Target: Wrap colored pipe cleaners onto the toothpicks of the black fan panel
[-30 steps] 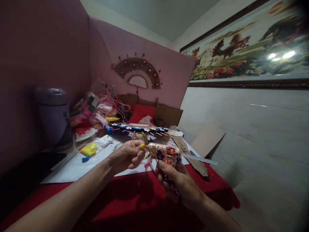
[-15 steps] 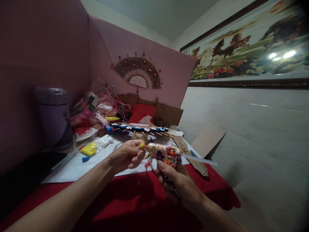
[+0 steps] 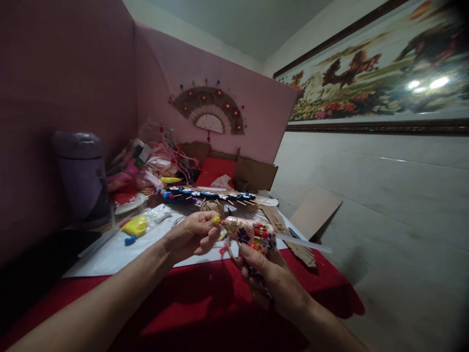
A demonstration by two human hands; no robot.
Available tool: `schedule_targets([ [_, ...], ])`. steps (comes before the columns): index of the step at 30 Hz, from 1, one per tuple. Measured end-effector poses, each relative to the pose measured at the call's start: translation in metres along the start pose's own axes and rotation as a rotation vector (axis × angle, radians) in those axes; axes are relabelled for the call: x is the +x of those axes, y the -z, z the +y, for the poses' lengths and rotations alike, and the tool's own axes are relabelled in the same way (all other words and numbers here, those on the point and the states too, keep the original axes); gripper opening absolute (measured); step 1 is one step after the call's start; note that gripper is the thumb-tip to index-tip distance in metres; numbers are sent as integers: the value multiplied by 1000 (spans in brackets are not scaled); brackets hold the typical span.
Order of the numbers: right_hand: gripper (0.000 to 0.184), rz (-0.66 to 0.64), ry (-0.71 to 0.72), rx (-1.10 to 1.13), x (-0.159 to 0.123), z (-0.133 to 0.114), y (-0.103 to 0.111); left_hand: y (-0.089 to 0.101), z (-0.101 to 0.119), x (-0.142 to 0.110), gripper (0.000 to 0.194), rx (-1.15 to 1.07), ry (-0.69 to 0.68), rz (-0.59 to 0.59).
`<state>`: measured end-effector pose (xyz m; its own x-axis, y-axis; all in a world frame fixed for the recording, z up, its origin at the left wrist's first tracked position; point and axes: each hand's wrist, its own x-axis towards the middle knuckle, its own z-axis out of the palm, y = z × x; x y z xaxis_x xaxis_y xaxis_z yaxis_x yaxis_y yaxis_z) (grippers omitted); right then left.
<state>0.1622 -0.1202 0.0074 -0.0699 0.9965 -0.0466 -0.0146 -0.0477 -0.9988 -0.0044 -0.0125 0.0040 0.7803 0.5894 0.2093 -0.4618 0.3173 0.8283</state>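
My right hand [image 3: 262, 269] is wrapped round the handle of a flower-patterned hot glue gun [image 3: 245, 231], its nozzle pointing left. A long translucent glue stick [image 3: 304, 242] juts out of the gun's back end. Between the thumb and forefinger of my left hand [image 3: 200, 232] is a small yellow ball [image 3: 216, 221]. The nozzle tip is at the ball, touching it or very close. Just behind my left fingers sits a ball of brown twine [image 3: 211, 208]. Beyond it lies a fan with blue, black and white trim [image 3: 220, 194].
White paper [image 3: 95, 261] covers part of the red tablecloth [image 3: 176, 303]. A yellow packet [image 3: 135, 226] lies left, near a purple canister [image 3: 82, 176]. Corrugated cardboard strips [image 3: 293, 242] are at the right. A decorated fan [image 3: 210, 108] hangs on the pink panel behind piled craft materials [image 3: 161, 164].
Almost nothing differs. Both hands hold the same pose, the nozzle at the yellow ball, and the glue stick's end shows very slightly further right.
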Motion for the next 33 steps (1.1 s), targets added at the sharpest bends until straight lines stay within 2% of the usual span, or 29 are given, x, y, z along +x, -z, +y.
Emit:
schedule_targets([
  [7,44,38,1,-3,0,-1,-2,-1,0,0,9,7,-5,-9],
  [33,49,22,-2,-56,2,1,-1,-2,1,-2,8,17,4,-12],
])
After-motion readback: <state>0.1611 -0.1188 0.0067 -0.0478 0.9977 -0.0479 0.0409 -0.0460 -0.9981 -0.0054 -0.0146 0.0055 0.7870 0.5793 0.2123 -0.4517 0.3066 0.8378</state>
